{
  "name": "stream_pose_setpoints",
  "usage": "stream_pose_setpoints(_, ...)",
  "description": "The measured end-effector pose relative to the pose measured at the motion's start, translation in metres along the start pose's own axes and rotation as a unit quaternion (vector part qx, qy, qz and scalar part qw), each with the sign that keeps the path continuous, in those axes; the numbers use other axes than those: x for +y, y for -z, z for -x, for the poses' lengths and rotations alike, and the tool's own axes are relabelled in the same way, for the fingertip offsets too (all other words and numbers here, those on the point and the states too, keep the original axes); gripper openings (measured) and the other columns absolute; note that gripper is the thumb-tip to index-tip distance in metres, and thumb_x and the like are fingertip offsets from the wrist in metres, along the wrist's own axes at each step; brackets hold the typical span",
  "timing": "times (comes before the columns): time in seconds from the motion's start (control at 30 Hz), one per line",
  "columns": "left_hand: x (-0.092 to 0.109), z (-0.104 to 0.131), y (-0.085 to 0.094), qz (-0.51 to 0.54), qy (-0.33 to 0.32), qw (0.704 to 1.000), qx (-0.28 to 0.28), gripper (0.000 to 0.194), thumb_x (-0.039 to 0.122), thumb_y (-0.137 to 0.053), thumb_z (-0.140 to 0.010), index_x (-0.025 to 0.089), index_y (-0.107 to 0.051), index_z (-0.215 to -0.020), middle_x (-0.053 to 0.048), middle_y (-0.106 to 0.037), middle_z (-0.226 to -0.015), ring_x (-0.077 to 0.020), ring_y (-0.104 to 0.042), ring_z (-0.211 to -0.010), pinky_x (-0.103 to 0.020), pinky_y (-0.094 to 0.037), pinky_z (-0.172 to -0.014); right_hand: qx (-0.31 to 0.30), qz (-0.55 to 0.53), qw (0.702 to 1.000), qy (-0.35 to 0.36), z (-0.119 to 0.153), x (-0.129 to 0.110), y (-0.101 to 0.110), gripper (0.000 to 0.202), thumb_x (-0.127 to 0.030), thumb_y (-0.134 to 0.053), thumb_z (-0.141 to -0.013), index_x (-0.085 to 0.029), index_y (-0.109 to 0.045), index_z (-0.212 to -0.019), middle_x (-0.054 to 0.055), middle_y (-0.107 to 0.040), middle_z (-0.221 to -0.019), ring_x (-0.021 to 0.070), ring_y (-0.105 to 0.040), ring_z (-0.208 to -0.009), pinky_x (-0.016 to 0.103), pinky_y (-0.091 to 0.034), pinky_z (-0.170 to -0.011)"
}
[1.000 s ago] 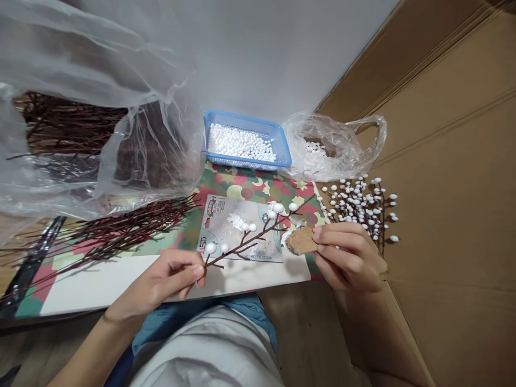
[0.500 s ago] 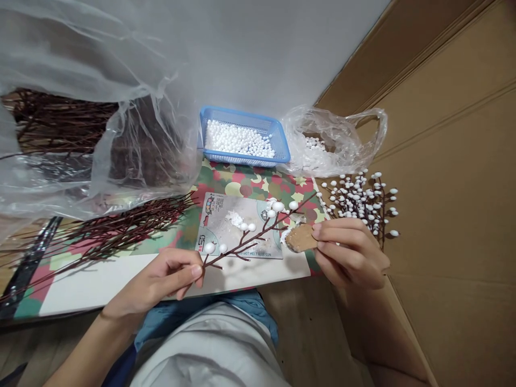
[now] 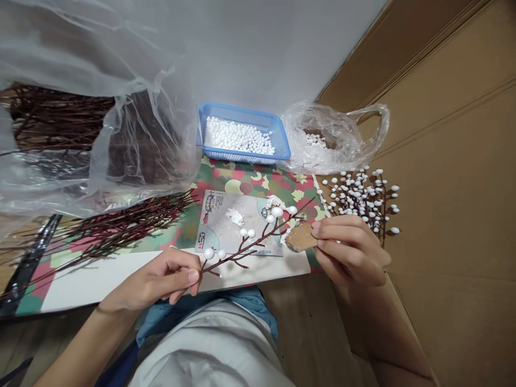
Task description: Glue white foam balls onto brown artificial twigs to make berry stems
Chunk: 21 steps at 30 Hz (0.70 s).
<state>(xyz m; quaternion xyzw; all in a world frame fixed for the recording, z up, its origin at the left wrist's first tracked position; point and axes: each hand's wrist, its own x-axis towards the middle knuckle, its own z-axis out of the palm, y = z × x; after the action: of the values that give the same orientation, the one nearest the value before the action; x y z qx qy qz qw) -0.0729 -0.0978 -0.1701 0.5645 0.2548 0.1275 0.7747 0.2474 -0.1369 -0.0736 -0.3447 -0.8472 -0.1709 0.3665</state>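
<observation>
My left hand [image 3: 167, 277] pinches the lower end of a dark brown twig [image 3: 237, 253] that slants up to the right. Several white balls [image 3: 276, 212] sit on its side shoots, while other shoots are bare. Between the fingers and thumb of my right hand [image 3: 352, 248] is a piece of cardboard [image 3: 301, 238], its left edge coated with white paste. That edge is close to the twig's right-hand shoots; whether they touch I cannot tell. Beneath the twig lies a grey printed card [image 3: 217, 228] with lumps of white paste [image 3: 235, 216] on it.
A blue basket [image 3: 245, 156] of white balls stands at the back, beside a clear plastic bag [image 3: 342, 142] with more. Brown twigs [image 3: 133, 223] lie at left below a large plastic bag [image 3: 157, 134] of twigs. Finished-looking white-ball twigs [image 3: 363, 196] lie right, near a cardboard wall [image 3: 451, 188].
The twig in my left hand has shifted slightly left and turned a little. My right hand and the cardboard piece stay nearly in place.
</observation>
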Motion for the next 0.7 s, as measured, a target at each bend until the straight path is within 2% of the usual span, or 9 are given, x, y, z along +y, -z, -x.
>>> stream_pose_setpoints(0.2, 0.0026, 0.0014, -0.0006, 0.008, 0.012, 1.0, 0.002, 0.044, 0.051, -0.056, -0.088, 0.013, -0.065, -0.067, 0.006, -0.039, -0.041, -0.0066, -0.032, -0.04, -0.022, -0.022, -0.044, 0.003, -0.005, 1.0, -0.004, 0.0005, 0.0001, 0.0009, 0.02, -0.005, -0.061, -0.075, -0.022, -0.052, -0.068, 0.001, -0.063, -0.071, 0.0152, -0.062, -0.067, 0.028, -0.055, -0.053)
stream_pose_setpoints(0.47, 0.0027, 0.003, -0.0001, 0.032, 0.019, 0.999, -0.002, 0.045, 0.053, -0.057, -0.086, 0.013, -0.065, -0.065, 0.006, -0.036, -0.038, -0.0057, -0.026, -0.037, -0.022, -0.018, -0.041, -0.023, 0.004, 1.0, -0.016, -0.0003, -0.0031, 0.002, 0.02, -0.005, -0.061, -0.076, -0.022, -0.052, -0.071, 0.002, -0.063, -0.073, 0.0158, -0.062, -0.071, 0.029, -0.058, -0.054)
stream_pose_setpoints(0.7, -0.0045, 0.0075, 0.0038, 0.0, -0.002, 0.999, 0.035, 0.044, 0.05, -0.054, -0.089, 0.015, -0.063, -0.066, 0.006, -0.037, -0.038, -0.0065, -0.031, -0.04, -0.021, -0.022, -0.044, -0.005, 0.001, 1.0, -0.009, 0.004, -0.0015, -0.001, 0.019, -0.006, -0.06, -0.076, -0.021, -0.052, -0.07, 0.001, -0.062, -0.072, 0.0152, -0.062, -0.067, 0.028, -0.056, -0.05)
